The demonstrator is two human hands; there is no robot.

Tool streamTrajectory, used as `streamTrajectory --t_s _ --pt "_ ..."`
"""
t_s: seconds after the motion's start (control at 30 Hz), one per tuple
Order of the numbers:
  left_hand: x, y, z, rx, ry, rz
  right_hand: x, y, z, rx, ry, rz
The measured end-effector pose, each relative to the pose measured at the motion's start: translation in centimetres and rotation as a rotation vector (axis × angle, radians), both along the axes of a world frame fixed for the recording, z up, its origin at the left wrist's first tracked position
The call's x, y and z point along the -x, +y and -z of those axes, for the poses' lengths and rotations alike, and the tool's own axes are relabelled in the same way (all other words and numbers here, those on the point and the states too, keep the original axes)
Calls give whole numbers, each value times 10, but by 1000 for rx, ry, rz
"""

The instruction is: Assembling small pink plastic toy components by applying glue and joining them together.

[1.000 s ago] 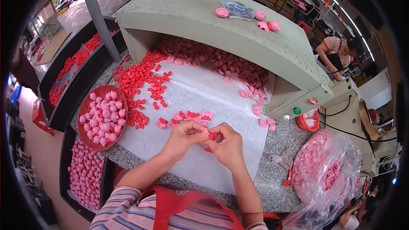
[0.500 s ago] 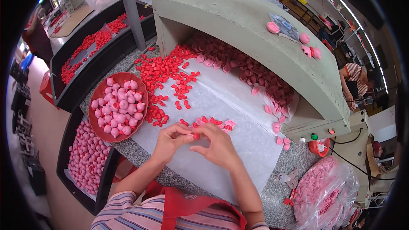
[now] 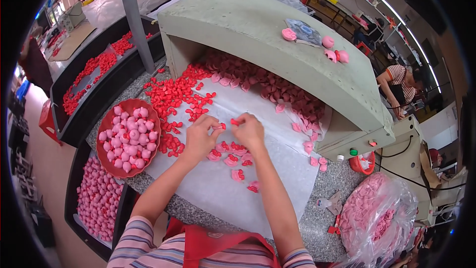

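Left hand: right of the bowl, its grip pinching a small red-and-pink bit, partly hidden by the fingertips.
Right hand: farther right of the bowl, its grip pinching a red piece, apart from the left hand's bit.
Pink-red pieces: on the sheet, right of the bowl, between the forearms.
Red pile: beyond the bowl and slightly right, near the left hand.
Pressure: a light fingertip pinch probably suits both; the pieces look soft, and squeezing could dent them.
Sight: fingers kept back from the facing edges would likely leave both bits easier to see and line up.
Clearance: wrists are best held above the sheet, since a low forearm could smear the pink-red pieces.
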State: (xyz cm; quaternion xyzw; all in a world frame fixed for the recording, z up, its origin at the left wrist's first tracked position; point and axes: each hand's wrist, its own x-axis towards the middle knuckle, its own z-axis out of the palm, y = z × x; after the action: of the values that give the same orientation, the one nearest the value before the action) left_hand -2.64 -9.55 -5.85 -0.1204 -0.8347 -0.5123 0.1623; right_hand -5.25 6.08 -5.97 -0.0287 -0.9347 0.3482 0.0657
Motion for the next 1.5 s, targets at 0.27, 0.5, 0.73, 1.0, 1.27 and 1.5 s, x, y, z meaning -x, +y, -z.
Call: streamTrajectory --t_s 0.27,0.5,0.73,1.0,1.27,1.5 --pt "52 106 -21 315 176 120 -82 108 -26 982 -120 135" --pt "101 198 35 566 93 117 -131 106 -16 1576 -106 38" --pt "16 112 -33 -782 -841 738 -146 108 -43 1228 10 166" --pt "-62 56 -38 -1096 -804 808 -143 53 -72 1022 85 16" --pt "-77 52 -47 -798 -511 653 -157 38 -89 701 122 61" --pt "-82 51 -54 -996 -790 761 -165 34 -92 693 120 54"
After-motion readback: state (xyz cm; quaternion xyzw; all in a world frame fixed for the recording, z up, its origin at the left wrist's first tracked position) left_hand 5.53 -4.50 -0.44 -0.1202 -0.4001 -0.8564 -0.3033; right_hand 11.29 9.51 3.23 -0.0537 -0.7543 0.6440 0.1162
